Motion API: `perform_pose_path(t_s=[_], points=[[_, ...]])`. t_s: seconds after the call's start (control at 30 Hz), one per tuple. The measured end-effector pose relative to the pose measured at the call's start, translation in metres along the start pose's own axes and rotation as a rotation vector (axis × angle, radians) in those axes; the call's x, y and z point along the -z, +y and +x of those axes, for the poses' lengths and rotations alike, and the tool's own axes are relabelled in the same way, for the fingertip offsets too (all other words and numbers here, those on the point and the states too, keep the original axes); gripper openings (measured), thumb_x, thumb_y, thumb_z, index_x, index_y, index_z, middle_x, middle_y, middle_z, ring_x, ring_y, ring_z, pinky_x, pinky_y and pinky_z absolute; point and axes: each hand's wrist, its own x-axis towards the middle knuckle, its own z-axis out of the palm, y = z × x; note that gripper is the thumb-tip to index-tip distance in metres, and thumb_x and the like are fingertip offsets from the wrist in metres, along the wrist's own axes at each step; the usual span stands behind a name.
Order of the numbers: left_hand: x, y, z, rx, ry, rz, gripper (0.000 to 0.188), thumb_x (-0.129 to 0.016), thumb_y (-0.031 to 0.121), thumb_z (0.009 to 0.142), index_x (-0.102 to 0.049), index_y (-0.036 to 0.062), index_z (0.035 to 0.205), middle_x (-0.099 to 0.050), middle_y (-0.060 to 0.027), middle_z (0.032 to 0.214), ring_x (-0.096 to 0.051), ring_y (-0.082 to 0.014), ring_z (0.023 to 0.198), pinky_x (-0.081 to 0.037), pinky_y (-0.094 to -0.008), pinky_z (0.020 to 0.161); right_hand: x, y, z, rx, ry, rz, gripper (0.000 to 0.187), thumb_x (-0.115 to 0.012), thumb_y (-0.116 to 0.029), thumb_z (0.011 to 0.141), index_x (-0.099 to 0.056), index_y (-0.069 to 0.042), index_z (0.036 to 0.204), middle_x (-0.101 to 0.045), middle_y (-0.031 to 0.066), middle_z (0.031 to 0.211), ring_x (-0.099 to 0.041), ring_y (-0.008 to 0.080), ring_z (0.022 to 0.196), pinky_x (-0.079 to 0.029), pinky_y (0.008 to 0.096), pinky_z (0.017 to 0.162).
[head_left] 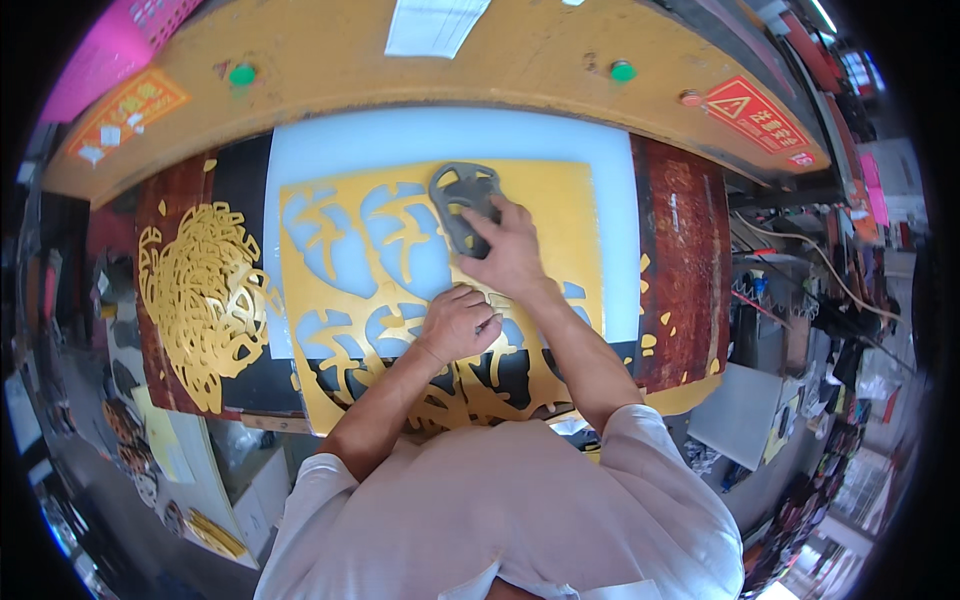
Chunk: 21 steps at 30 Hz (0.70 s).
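A dark grey cutting die [462, 195], shaped like a shoe part with openings through it, sits on the yellow sheet [545, 205] near its far edge. My right hand [508, 248] is closed on the die's right side. Just nearer to me and to the left, my left hand [461, 322] rests over the sheet with its fingers curled in; whatever they may hold is hidden. Rows of shoe-part-shaped cutouts [325, 245] pierce the sheet, left of the die and below my hands. Beneath the sheet lies a white cutting board [450, 130].
A heap of yellow cut pieces [205, 300] lies at the left on a dark red surface. Small yellow scraps [648, 343] dot the right side. Across the far side runs a yellow machine beam [430, 85] with two green buttons [622, 71] and red warning labels [757, 113].
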Motion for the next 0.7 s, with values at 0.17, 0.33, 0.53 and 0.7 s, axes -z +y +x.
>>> perform_pose_path(t_s=[0.17, 0.33, 0.53, 0.7], points=[[0.004, 0.032, -0.019, 0.089, -0.036, 0.043, 0.026, -0.085, 0.027, 0.085, -0.070, 0.0081, 0.074, -0.065, -0.0060, 0.077, -0.065, -0.0282, 0.074, -0.055, -0.0386, 0.067, 0.051, 0.052, -0.018, -0.352, -0.190, 1.130, 0.068, -0.082, -0.014, 0.086, -0.064, 0.003, 0.150, -0.070, 0.0138, 0.139, -0.068, 0.0191, 0.119, -0.052, 0.0337, 0.107], [-0.004, 0.074, 0.021, 0.426, -0.126, 0.049, 0.044, -0.084, 0.032, 0.090, -0.069, -0.0013, 0.113, -0.073, -0.0160, 0.101, -0.072, -0.0398, 0.095, -0.059, -0.0467, 0.078, 0.051, 0.059, -0.024, -0.367, -0.117, 1.237, 0.074, -0.082, -0.015, 0.084, -0.061, 0.003, 0.152, -0.072, 0.0125, 0.134, -0.067, 0.0183, 0.117, -0.053, 0.0318, 0.105], [-0.024, 0.036, 0.059, 0.406, -0.294, 0.000, 0.039, -0.068, 0.022, 0.100, -0.064, -0.0103, 0.119, -0.072, -0.0316, 0.103, -0.071, -0.0479, 0.102, -0.058, -0.0535, 0.087, 0.051, 0.061, -0.017, -0.373, -0.068, 1.373, 0.073, -0.081, -0.020, 0.085, -0.062, 0.003, 0.152, -0.073, 0.0110, 0.127, -0.069, 0.0161, 0.106, -0.056, 0.0295, 0.093], [0.154, -0.026, 0.012, 0.463, -0.188, -0.036, 0.028, -0.052, 0.019, 0.109, -0.071, -0.0003, 0.101, -0.067, -0.0096, 0.088, -0.061, -0.0242, 0.073, -0.052, -0.0401, 0.068, 0.047, 0.071, -0.017, -0.393, -0.109, 1.382, 0.069, -0.079, -0.022, 0.086, -0.065, -0.002, 0.150, -0.075, 0.0066, 0.108, -0.067, 0.0125, 0.083, -0.054, 0.0257, 0.070]])
